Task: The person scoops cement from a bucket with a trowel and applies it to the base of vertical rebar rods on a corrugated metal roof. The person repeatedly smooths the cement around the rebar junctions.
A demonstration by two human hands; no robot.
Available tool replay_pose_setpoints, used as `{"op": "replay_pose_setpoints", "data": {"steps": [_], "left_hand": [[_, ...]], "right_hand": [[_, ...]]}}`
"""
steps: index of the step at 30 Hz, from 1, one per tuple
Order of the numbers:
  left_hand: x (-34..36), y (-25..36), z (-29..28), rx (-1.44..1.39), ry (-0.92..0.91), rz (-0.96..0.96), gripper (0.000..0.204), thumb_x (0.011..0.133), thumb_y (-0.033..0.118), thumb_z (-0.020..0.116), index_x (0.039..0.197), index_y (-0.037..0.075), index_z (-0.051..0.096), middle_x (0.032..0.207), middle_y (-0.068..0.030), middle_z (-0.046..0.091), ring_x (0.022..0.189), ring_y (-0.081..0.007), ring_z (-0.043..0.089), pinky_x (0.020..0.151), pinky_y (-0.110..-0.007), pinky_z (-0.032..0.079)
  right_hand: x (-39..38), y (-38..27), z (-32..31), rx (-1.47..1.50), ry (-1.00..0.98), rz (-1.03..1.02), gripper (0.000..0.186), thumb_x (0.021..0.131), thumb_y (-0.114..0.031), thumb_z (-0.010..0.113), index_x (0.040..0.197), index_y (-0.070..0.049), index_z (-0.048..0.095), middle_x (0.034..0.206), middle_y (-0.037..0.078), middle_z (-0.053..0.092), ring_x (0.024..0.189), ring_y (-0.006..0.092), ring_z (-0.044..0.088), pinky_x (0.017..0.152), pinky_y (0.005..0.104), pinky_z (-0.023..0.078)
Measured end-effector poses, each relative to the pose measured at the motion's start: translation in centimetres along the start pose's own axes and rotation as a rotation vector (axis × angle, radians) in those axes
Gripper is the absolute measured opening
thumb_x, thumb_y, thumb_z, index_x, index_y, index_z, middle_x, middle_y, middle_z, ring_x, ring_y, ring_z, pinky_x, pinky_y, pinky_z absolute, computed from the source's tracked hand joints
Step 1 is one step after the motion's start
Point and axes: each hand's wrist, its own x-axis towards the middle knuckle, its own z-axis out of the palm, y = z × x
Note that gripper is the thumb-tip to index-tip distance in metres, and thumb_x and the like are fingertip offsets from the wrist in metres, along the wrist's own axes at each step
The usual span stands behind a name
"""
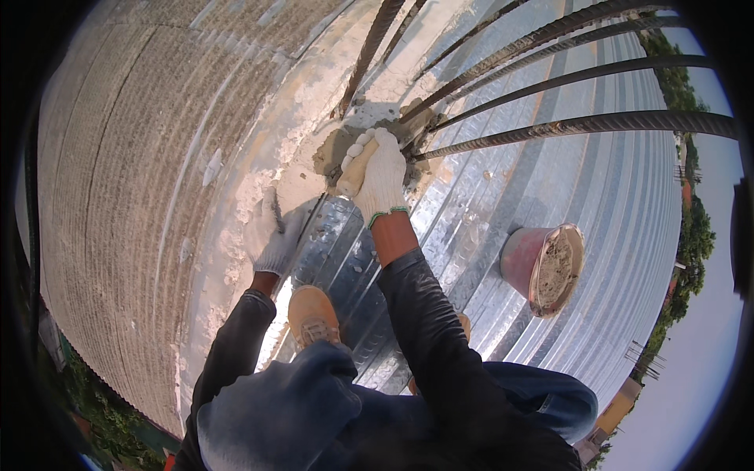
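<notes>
My right hand [383, 173], in a white knit glove with a green cuff edge, is closed around a tool with a tan, wooden-looking handle [358, 171]. The tool's working end is hidden. Beneath and around that hand lies wet grey mortar [334, 149] at the foot of several rebars [550, 133]. My left hand [271, 239], also gloved in white, is low over the pale concrete edge [236, 243]. Its fingers blend into the bright surface, with a short dark strip beside them. A reddish bucket [525, 259] holding grey mortar [556, 271] stands to my right.
Ribbed shiny metal decking [620, 196] spreads under my feet and to the right. On the left rises a rough, grooved grey-brown surface [133, 196]. Long rebars slant across the upper right. My tan shoe [312, 314] rests near the concrete edge. Trees [691, 228] show beyond the decking.
</notes>
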Motion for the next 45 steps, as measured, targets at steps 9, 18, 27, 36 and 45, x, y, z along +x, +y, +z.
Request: {"op": "replay_pose_setpoints", "data": {"steps": [9, 18, 27, 36, 45], "left_hand": [[0.2, -0.5, -0.6, -0.015, -0.03, -0.046, 0.076, 0.102, 0.046, 0.081, 0.16, 0.0, 0.063, 0.124, -0.0273, 0.075, 0.105, -0.0461, 0.075, 0.092, -0.057, 0.058], [-0.3, -0.6, -0.3, -0.042, -0.054, -0.044, 0.075, 0.105, 0.048, 0.077, 0.159, -0.002, 0.063, 0.133, -0.0297, 0.075, 0.119, -0.048, 0.074, 0.104, -0.056, 0.058], [0.1, -0.7, 0.4, 0.009, -0.023, -0.018, 0.073, 0.107, 0.047, 0.074, 0.161, -0.001, 0.064, 0.129, -0.0329, 0.078, 0.124, -0.0494, 0.073, 0.106, -0.055, 0.057], [-0.5, -2.1, 0.4, 0.042, -0.108, 0.002, 0.088, 0.105, 0.044, 0.078, 0.173, 0.0, 0.045, 0.139, -0.0328, 0.073, 0.127, -0.0494, 0.073, 0.108, -0.055, 0.058], [-0.1, -1.9, 1.4, 0.039, -0.073, 0.01, 0.088, 0.107, 0.044, 0.077, 0.175, -0.001, 0.043, 0.149, -0.0327, 0.067, 0.137, -0.0479, 0.068, 0.115, -0.053, 0.054]], "right_hand": [[1.0, 1.9, -1.3, 0.159, 0.025, 0.032, 0.031, 0.121, -0.042, 0.053, 0.105, -0.016, 0.06, 0.085, 0.001, 0.063, 0.073, 0.0233, 0.062, 0.057, 0.04, 0.054], [-7.3, 3.4, 0.8, 0.177, 0.128, -0.015, 0.018, 0.12, -0.034, 0.062, 0.12, -0.016, 0.062, 0.099, -0.002, 0.066, 0.079, 0.016, 0.066, 0.07, 0.0374, 0.058], [-1.8, 0.1, -0.8, 0.134, -0.096, -0.005, 0.017, 0.119, -0.034, 0.063, 0.118, -0.016, 0.062, 0.1, -0.001, 0.067, 0.078, 0.0157, 0.066, 0.067, 0.0381, 0.057], [-8.9, 5.9, -0.6, 0.222, 0.063, -0.003, 0.019, 0.116, -0.032, 0.07, 0.12, -0.014, 0.063, 0.095, 0.001, 0.068, 0.076, 0.018, 0.069, 0.065, 0.0381, 0.059], [-17.4, -2.6, -9.4, -0.872, -0.233, 0.142, 0.026, 0.115, -0.024, 0.077, 0.13, -0.008, 0.063, 0.101, 0.002, 0.068, 0.083, 0.0126, 0.069, 0.072, 0.0318, 0.058]]}}
